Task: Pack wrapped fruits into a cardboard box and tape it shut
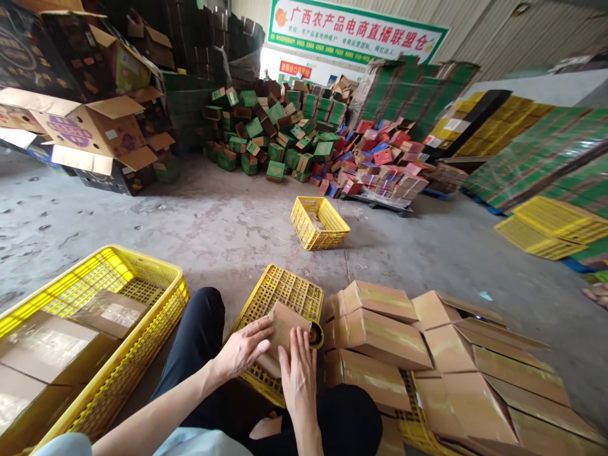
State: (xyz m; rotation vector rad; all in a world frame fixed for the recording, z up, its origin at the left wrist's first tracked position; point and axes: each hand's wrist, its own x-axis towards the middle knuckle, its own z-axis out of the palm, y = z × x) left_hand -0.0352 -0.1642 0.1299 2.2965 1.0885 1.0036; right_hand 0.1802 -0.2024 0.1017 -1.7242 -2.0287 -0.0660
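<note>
A small brown cardboard box (286, 322) lies on an upturned yellow crate (289, 286) between my knees. My left hand (244, 347) rests on the box's left edge, its fingers stretched out. Across the near right part of the box lies my right hand (299, 367), flat with extended fingers. A tape dispenser with a yellow rim (317, 334) sits at the box's right side, partly hidden behind it. Neither hand is wrapped around anything.
At left stands a large yellow crate (183, 285) holding taped boxes (52, 342). Stacked cardboard boxes (380, 335) are close on my right, some with raised flaps. A smaller yellow crate (323, 237) stands ahead on the concrete floor. Piled green cartons (275, 170) lie farther back.
</note>
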